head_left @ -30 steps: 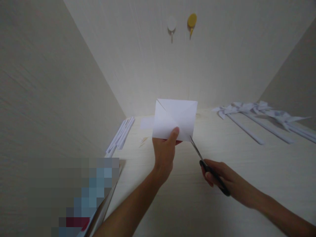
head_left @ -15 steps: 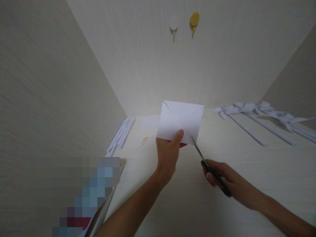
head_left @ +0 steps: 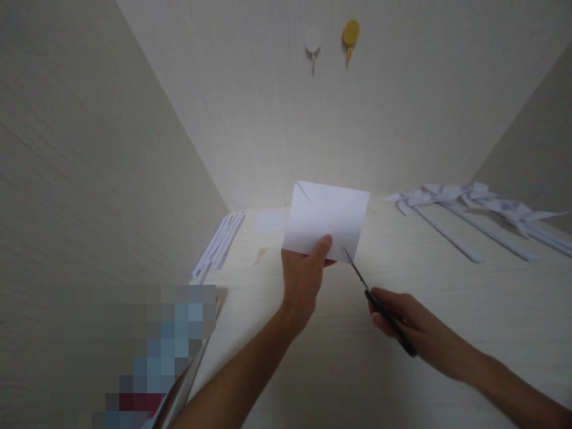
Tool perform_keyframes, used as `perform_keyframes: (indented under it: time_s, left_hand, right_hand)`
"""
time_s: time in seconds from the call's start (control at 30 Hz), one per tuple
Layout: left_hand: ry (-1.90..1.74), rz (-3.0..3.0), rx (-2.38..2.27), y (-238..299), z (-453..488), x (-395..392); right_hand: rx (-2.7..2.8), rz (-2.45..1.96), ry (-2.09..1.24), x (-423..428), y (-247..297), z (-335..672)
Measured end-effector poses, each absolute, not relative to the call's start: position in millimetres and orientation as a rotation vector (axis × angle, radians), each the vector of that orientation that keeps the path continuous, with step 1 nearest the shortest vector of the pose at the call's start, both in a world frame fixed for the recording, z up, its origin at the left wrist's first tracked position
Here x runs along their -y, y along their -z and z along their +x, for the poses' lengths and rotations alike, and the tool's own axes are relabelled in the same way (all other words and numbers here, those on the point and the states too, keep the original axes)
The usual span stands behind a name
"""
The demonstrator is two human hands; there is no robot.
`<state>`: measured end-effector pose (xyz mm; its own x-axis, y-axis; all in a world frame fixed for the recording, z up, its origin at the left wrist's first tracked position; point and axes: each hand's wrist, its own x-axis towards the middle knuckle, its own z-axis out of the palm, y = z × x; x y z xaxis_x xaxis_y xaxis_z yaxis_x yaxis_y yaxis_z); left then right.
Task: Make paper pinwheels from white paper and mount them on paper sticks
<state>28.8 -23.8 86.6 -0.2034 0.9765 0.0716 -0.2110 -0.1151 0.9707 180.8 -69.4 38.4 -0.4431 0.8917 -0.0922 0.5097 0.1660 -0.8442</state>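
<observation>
A square of white paper [head_left: 328, 214] is held up by its lower edge in my left hand [head_left: 304, 277]. The thumb lies on the front of the sheet and the other fingers are behind it. A slit runs in from the paper's upper left corner. My right hand [head_left: 395, 319] is closed around the black handles of a pair of scissors [head_left: 357, 273]. The scissors' blades look nearly together, with their tips over the paper near its lower right corner. Part of the handles is hidden by my fingers.
White paper pinwheels [head_left: 447, 195] on rolled sticks lie at the right. Rolled paper sticks [head_left: 223, 238] are stacked at the left, near a flat paper sheet [head_left: 269, 220] and small yellowish pieces [head_left: 260, 255]. A white hook [head_left: 313, 40] and a yellow hook [head_left: 351, 33] are on the wall.
The scissors' blades have drawn closer together at the paper's lower right, and their tips have shifted slightly left. My left hand holds the paper almost still.
</observation>
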Motion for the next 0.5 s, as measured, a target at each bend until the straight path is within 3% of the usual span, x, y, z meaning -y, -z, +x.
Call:
perform_keyframes:
  time_s: [0.5]
  left_hand:
    - [-1.530, 1.027, -1.128, -86.9, 28.4, 24.3]
  right_hand:
    - [2.025, -1.338, -1.139, 69.0, -38.2, 181.7]
